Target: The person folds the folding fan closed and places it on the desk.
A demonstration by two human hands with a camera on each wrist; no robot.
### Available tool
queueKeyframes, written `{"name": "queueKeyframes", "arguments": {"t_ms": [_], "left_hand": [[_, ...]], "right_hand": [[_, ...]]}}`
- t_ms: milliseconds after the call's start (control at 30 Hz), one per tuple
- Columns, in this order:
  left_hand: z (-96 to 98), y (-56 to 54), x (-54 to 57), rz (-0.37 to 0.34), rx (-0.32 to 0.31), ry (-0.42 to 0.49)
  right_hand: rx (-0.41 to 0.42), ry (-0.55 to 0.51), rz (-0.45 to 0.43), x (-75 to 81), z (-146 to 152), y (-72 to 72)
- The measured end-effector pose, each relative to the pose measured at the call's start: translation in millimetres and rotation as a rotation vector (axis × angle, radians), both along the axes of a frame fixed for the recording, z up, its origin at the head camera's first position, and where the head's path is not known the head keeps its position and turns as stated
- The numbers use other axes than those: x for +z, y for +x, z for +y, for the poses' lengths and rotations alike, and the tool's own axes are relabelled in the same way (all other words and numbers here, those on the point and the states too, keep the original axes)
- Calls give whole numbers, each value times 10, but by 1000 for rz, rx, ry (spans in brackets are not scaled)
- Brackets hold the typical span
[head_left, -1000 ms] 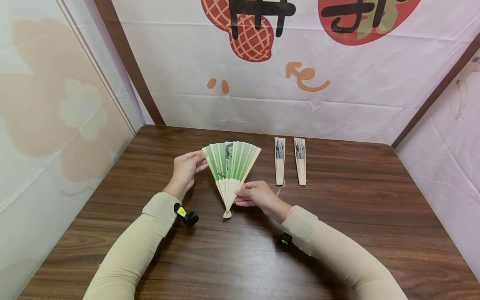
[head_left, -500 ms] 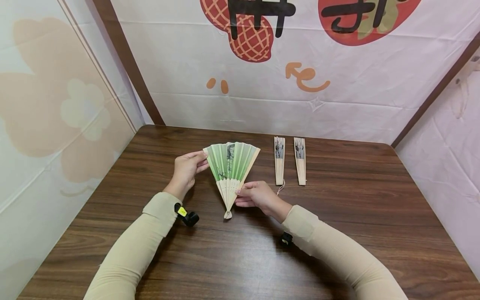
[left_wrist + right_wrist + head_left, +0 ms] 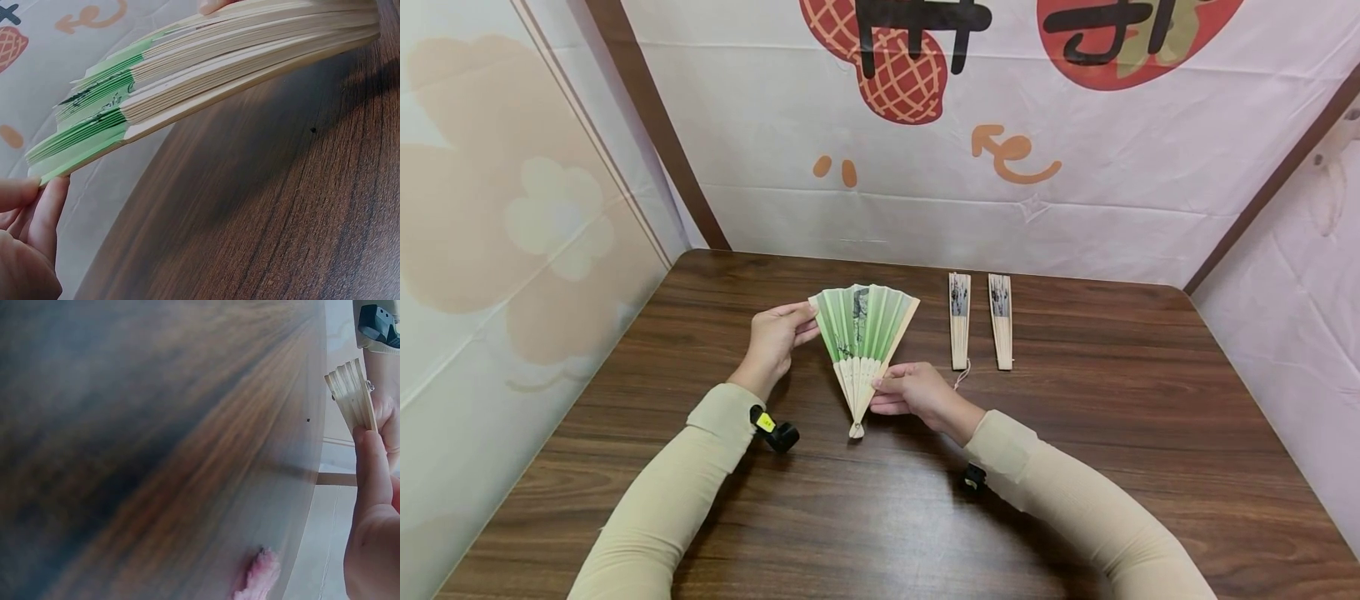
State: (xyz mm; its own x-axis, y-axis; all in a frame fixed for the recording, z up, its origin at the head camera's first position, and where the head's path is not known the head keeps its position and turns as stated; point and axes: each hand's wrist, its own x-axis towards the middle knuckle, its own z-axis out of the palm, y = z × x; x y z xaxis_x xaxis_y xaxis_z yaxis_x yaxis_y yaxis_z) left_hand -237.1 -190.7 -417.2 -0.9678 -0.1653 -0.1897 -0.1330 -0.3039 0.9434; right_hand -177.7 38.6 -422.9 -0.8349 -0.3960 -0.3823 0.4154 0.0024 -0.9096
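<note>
A green folding fan (image 3: 865,325), partly spread, is held up over the table with its pivot end toward the person. Dark printed figures mark its green leaf; the ribs below are pale. At the fan's upper left corner, my left hand (image 3: 775,337) pinches the outer edge between thumb and fingers. My right hand (image 3: 919,392) grips the right outer stick lower down, among the bare ribs. In the left wrist view the pleats of the fan (image 3: 125,94) show edge-on, with the fingers (image 3: 47,215) at its tip. Ribs of the fan (image 3: 351,394) rise above the thumb in the right wrist view.
Two folded fans (image 3: 959,321) (image 3: 1000,321) lie side by side at the back right of the brown wooden table (image 3: 1112,433). A cord loop (image 3: 962,375) trails from the nearer one. A fuzzy pink thing (image 3: 259,575) shows in the right wrist view. Printed cloth (image 3: 910,217) hangs behind the table.
The fan's spread has narrowed slightly, its left edge shifting a little right and its right edge a little left. My left hand has moved slightly right with it; the right hand barely moves.
</note>
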Motion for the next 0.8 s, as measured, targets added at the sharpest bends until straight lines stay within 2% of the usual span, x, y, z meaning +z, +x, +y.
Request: {"name": "queueKeyframes", "arguments": {"t_ms": [800], "left_hand": [[42,11,-91,19,-32,-32]], "right_hand": [[49,-18,27,-106,24,32]]}}
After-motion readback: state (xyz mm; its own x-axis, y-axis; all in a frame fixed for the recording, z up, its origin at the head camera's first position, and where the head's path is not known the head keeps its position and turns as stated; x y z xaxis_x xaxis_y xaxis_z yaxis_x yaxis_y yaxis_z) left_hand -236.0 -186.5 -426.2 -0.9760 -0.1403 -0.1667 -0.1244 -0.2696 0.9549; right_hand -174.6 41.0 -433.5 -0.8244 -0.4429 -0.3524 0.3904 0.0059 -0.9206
